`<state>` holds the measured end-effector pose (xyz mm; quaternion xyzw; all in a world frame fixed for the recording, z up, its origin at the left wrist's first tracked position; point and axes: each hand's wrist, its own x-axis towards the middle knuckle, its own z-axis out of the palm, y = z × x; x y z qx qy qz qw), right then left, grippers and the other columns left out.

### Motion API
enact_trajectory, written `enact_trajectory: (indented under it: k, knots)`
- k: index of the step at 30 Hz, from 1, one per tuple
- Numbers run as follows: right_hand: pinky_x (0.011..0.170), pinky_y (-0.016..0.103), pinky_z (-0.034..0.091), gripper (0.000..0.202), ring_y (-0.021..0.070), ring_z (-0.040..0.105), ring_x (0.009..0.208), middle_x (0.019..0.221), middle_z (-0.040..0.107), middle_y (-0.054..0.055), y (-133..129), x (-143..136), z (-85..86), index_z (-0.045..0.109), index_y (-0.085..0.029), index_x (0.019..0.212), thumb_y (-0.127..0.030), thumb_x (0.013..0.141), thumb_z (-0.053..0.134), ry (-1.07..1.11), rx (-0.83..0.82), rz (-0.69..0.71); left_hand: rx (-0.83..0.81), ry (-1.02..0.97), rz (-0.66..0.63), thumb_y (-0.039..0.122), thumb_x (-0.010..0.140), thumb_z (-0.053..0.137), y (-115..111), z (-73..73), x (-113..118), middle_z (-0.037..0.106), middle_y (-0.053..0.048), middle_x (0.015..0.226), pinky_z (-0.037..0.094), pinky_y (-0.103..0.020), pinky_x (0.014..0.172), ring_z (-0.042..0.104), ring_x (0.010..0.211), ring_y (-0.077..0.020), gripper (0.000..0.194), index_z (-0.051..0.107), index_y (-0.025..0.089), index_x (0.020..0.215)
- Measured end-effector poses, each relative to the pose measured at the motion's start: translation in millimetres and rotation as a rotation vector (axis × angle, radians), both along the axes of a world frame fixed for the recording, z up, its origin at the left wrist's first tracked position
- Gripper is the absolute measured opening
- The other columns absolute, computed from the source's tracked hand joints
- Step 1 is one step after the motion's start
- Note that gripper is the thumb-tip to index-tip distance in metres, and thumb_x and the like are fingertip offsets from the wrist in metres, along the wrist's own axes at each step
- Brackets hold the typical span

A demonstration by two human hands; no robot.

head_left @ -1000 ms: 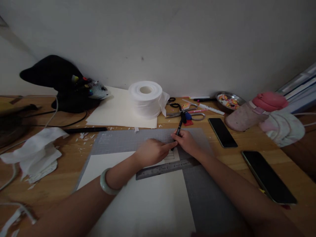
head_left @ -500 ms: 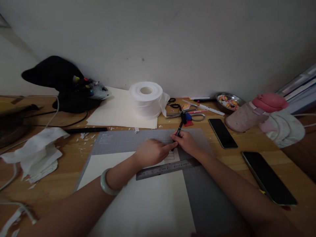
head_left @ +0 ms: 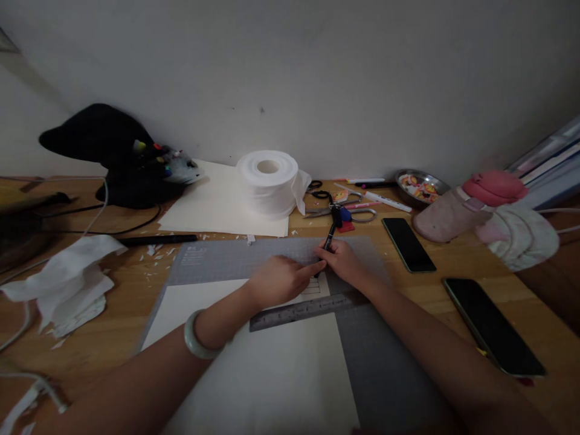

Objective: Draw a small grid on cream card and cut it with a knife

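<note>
A black pen (head_left: 330, 237) is pinched in my right hand (head_left: 342, 260), tilted with its lower end near the paper. My left hand (head_left: 278, 279) lies beside it on the sheet, its index finger stretched toward the pen's lower end and its other fingers curled under. What those curled fingers may hold is hidden. Below both hands a metal ruler (head_left: 290, 312) lies across the white paper (head_left: 272, 374). Small drawn lines (head_left: 310, 289) show on the paper just above the ruler. A grey cutting mat (head_left: 376, 356) lies under the paper.
Behind the mat stand a white tissue roll (head_left: 267, 187) on loose sheets (head_left: 203, 211), and scissors (head_left: 317, 212) with keys. Two phones (head_left: 408, 244), a pink-lidded bottle (head_left: 457, 211) and a metal bowl (head_left: 421, 188) are at right. Crumpled tissue (head_left: 77, 272) and paper scraps lie left.
</note>
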<state>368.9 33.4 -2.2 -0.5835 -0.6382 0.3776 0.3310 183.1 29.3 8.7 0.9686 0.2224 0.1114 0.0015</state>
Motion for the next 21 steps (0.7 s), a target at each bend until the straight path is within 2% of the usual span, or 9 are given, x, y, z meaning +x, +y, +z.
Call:
enact_trajectory:
  k: [12, 21]
  knots:
    - [0.057, 0.025, 0.035, 0.022, 0.0128, 0.047, 0.057, 0.057, 0.053, -0.001, 0.0, 0.7, 1.1, 0.052, -0.017, 0.058, -0.032, 0.073, 0.05, 0.002, -0.003, 0.026, 0.009, -0.034, -0.003, 0.019, 0.088, 0.041, 0.0, -1.3, -0.5, 0.066, -0.005, 0.068, 0.043, -0.025, 0.051, 0.06, 0.056, -0.0156, 0.036, 0.049, 0.016, 0.123]
    - [0.058, 0.025, 0.037, 0.022, 0.0134, 0.049, 0.06, 0.061, 0.056, 0.0, -0.3, 1.0, -3.1, 0.054, -0.016, 0.063, -0.035, 0.073, 0.052, 0.013, -0.001, -0.018, -0.009, -0.039, -0.002, 0.019, 0.088, 0.039, 0.3, -3.1, -0.8, 0.066, -0.005, 0.07, 0.044, -0.024, 0.052, 0.06, 0.057, -0.0149, 0.037, 0.048, 0.015, 0.124]
